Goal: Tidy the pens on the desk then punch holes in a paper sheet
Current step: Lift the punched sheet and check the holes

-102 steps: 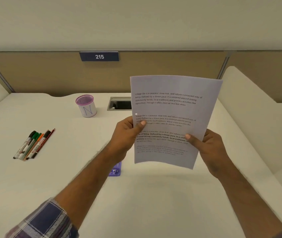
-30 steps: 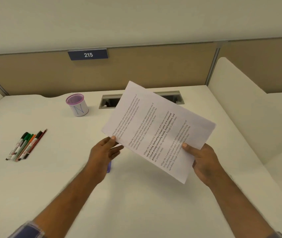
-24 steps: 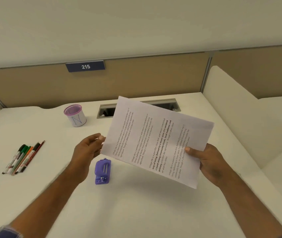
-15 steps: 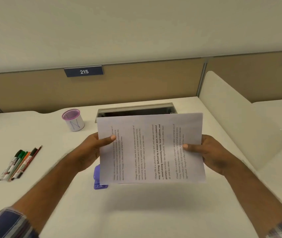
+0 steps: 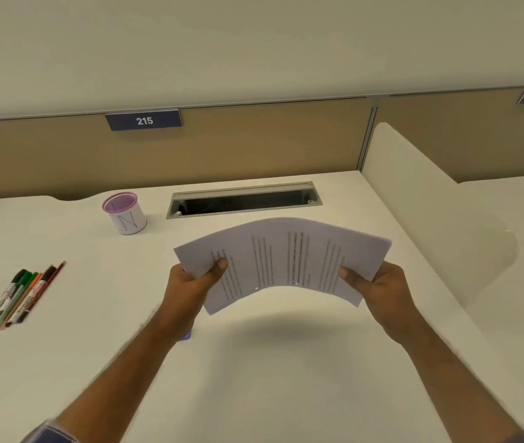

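A printed paper sheet [image 5: 286, 260] hangs above the white desk [image 5: 254, 362], turned sideways and bowed upward in the middle. Two small punched holes show near its front edge. My left hand [image 5: 190, 282] grips its left end, thumb on top. My right hand [image 5: 379, 286] grips its right end the same way. A purple hole punch [image 5: 186, 336] lies on the desk, almost wholly hidden under my left forearm. Several pens and markers [image 5: 21, 295] lie side by side at the desk's left. A white pen cup with a purple rim [image 5: 125, 213] stands at the back left.
A cable slot [image 5: 244, 201] opens in the desk at the back centre. A tan partition [image 5: 254, 145] with a 215 plate [image 5: 144, 120] closes the back. A white side divider [image 5: 430, 219] stands on the right.
The sheet was turned from upright to sideways, my left hand letting go and taking hold again. It now lies lower and flatter, bowed between both hands. The punch has become hidden under my left forearm.
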The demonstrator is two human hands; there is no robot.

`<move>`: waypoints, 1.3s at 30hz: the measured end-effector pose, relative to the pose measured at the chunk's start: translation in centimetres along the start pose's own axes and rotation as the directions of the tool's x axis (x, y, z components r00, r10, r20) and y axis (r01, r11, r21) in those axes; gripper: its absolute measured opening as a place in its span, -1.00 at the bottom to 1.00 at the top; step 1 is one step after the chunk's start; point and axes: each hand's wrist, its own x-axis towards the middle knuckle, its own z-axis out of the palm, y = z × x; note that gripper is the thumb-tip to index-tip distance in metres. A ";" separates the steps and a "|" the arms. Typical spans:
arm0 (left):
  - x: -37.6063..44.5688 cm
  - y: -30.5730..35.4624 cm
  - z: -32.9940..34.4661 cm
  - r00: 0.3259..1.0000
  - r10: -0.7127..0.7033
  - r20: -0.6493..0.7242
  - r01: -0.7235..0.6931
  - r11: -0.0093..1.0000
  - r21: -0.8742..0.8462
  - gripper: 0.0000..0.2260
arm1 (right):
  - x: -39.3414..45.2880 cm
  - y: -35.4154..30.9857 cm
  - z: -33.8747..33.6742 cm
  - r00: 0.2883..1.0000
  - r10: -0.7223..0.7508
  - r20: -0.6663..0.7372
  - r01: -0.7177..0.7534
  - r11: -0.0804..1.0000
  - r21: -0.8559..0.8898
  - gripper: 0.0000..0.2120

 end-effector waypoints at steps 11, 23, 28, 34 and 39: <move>-3.1 -6.6 0.1 0.992 -0.090 -0.091 0.096 0.993 0.062 -0.70 | -2.0 5.8 -0.1 0.990 0.118 -0.070 -0.125 0.988 -0.093 -0.86; -3.7 -7.6 0.6 0.985 -0.149 -0.086 0.162 0.970 0.180 -0.80 | -2.7 7.4 0.7 0.985 0.168 -0.027 -0.170 0.972 -0.162 -0.83; -4.3 -8.0 0.4 0.982 -0.128 -0.141 0.152 0.972 0.178 -0.78 | -3.1 8.0 0.7 0.988 0.137 -0.068 -0.148 0.969 -0.197 -0.81; -4.2 -8.3 0.1 0.973 -0.180 -0.145 0.209 0.951 0.226 -0.73 | -3.6 8.3 1.0 0.989 0.144 -0.043 -0.149 0.969 -0.199 -0.81; -3.7 -8.6 0.0 0.957 -0.216 -0.195 0.262 0.931 0.254 -0.72 | -4.1 8.3 1.4 0.985 0.171 -0.014 -0.170 0.966 -0.195 -0.81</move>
